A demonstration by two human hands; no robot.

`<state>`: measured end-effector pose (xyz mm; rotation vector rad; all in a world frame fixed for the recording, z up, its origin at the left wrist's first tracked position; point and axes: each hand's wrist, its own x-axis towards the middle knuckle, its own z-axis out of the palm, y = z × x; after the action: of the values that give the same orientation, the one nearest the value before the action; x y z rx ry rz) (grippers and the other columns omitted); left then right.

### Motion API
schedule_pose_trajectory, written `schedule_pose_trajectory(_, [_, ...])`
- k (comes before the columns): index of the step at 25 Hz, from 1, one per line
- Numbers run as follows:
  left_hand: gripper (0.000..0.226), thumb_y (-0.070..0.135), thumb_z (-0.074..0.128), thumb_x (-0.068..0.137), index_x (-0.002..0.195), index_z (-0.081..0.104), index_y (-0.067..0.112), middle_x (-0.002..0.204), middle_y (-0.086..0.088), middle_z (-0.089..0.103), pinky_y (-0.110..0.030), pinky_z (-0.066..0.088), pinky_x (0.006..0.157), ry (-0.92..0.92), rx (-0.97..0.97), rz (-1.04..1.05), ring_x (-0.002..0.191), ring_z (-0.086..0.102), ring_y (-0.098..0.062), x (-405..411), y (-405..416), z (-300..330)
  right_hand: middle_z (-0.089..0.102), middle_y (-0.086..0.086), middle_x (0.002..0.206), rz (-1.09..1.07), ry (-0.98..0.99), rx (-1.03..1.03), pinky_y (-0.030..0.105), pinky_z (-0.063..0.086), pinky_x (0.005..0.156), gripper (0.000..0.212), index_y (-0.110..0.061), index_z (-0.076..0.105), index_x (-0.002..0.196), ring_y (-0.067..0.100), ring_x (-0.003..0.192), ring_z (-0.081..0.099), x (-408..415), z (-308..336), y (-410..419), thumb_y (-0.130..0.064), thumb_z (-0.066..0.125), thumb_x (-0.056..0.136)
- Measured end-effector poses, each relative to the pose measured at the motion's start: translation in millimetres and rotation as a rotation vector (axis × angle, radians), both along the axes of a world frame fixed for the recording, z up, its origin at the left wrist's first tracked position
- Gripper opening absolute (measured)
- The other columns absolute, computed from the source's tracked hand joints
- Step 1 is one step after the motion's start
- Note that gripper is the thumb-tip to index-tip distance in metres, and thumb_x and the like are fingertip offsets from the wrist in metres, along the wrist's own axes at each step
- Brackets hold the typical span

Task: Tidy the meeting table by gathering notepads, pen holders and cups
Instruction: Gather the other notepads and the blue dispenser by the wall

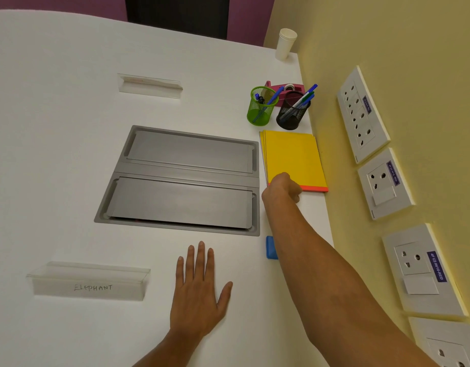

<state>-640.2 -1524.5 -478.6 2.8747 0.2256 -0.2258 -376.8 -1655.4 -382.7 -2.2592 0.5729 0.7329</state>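
A white tabletop (69, 154) is running along a yellow wall; the yellow notepads (294, 154) are lying at its right edge, long axis pointing away, right hand (281, 188) curling closed over their near corner, left hand (199, 292) resting flat, splayed.

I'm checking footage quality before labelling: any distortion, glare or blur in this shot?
Head view: wide-angle bending curves the table edge and tilts the wall sockets; lighting is soft and even, without glare; the right hand on the yellow notepads and the flat left hand look sharp.
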Motion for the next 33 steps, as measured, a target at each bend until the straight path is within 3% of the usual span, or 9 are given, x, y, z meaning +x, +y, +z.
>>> schedule_pose_trajectory(2, [0.086, 0.068, 0.031, 0.092, 0.156, 0.018, 0.013, 0.165, -0.010, 0.005, -0.058, 0.019, 0.119, 0.003, -0.006, 0.000, 0.152, 0.003, -0.032, 0.3, 0.3, -0.1, 0.052, 0.003, 0.122, 0.223, 0.107, -0.340, 0.027, 0.042, 0.107, 0.040, -0.015, 0.053, 0.135, 0.017, 0.127, 0.050, 7.0, -3.2, -4.9, -0.017, 0.062, 0.096])
schedule_pose_trajectory(4, [0.086, 0.068, 0.031, 0.092, 0.156, 0.018, 0.013, 0.165, -0.010, 0.006, -0.058, 0.020, 0.118, 0.001, -0.011, -0.001, 0.152, 0.004, -0.032, 1.0, 0.1, 0.4, 0.055, 0.004, 0.132, 0.353, 0.001, -0.593, 0.030, 0.041, 0.109, 0.043, -0.013, 0.055, 0.133, 0.022, 0.129, 0.049, 13.5, -6.7, 7.8, -0.015, 0.067, 0.092])
schedule_pose_trajectory(5, [0.085, 0.068, 0.030, 0.092, 0.156, 0.018, 0.013, 0.165, -0.010, 0.005, -0.058, 0.020, 0.118, 0.003, -0.011, 0.000, 0.152, 0.003, -0.032, 0.7, 0.3, 1.1, 0.053, 0.006, 0.134, 0.262, -0.022, -0.523, 0.028, 0.043, 0.106, 0.044, -0.012, 0.053, 0.136, 0.020, 0.128, 0.049, 10.0, -10.6, 3.6, -0.020, 0.062, 0.094])
schedule_pose_trajectory(8, [0.084, 0.068, 0.028, 0.093, 0.156, 0.017, 0.013, 0.165, -0.010, 0.004, -0.058, 0.022, 0.118, 0.006, -0.015, -0.005, 0.152, 0.003, -0.032, -0.2, 0.1, 2.5, 0.030, 0.011, 0.156, -0.503, -0.270, 0.213, 0.031, 0.040, 0.108, 0.067, -0.018, 0.030, 0.153, 0.026, 0.137, 0.038, -1.3, -16.9, 2.1, -0.040, 0.042, 0.091])
schedule_pose_trajectory(9, [0.084, 0.068, 0.028, 0.093, 0.156, 0.017, 0.013, 0.165, -0.011, 0.004, -0.058, 0.022, 0.118, 0.008, -0.019, -0.004, 0.152, 0.003, -0.032, -0.5, 0.2, 2.3, 0.023, 0.012, 0.160, -0.614, -0.415, 0.164, 0.038, 0.035, 0.113, 0.071, -0.018, 0.024, 0.155, 0.031, 0.142, 0.032, 1.6, -21.2, 3.5, -0.037, 0.048, 0.091])
schedule_pose_trajectory(12, [0.084, 0.068, 0.025, 0.093, 0.156, 0.015, 0.013, 0.165, -0.011, 0.003, -0.058, 0.023, 0.118, 0.009, -0.017, -0.002, 0.152, 0.002, -0.032, 0.4, 0.7, 2.5, 0.017, 0.012, 0.162, -0.158, -0.547, -0.291, 0.049, 0.024, 0.119, 0.074, -0.022, 0.025, 0.155, 0.038, 0.148, 0.018, 24.0, -31.8, 9.2, -0.037, 0.062, 0.093])
schedule_pose_trajectory(17, [0.083, 0.067, 0.024, 0.094, 0.156, 0.016, 0.013, 0.165, -0.011, 0.003, -0.057, 0.022, 0.118, 0.014, -0.020, -0.003, 0.152, 0.002, -0.032, 0.7, 1.0, 4.2, 0.000, 0.012, 0.167, 0.420, -0.294, -0.438, 0.065, 0.004, 0.118, 0.078, -0.031, 0.015, 0.158, 0.055, 0.147, -0.007, 44.1, -55.9, -5.3, -0.060, 0.049, 0.094])
schedule_pose_trajectory(24, [0.083, 0.067, 0.028, 0.093, 0.156, 0.016, 0.013, 0.165, -0.011, 0.003, -0.058, 0.022, 0.118, 0.016, -0.023, -0.005, 0.152, 0.002, -0.032, 0.7, 0.8, 2.7, 0.016, 0.009, 0.165, 0.547, -0.308, -0.604, 0.067, 0.025, 0.113, 0.060, -0.025, 0.020, 0.158, 0.058, 0.143, 0.015, 51.0, -53.3, -8.3, -0.028, 0.043, 0.103])
schedule_pose_trajectory(33, [0.083, 0.067, 0.025, 0.093, 0.156, 0.016, 0.013, 0.165, -0.010, 0.003, -0.057, 0.021, 0.118, 0.020, -0.026, -0.002, 0.152, 0.002, -0.032, 0.4, 0.9, 3.1, 0.025, 0.001, 0.164, 0.753, -0.454, -0.795, 0.051, 0.052, 0.095, 0.055, -0.023, 0.022, 0.157, 0.049, 0.133, 0.044, 37.7, -56.1, -21.5, -0.041, 0.030, 0.106])
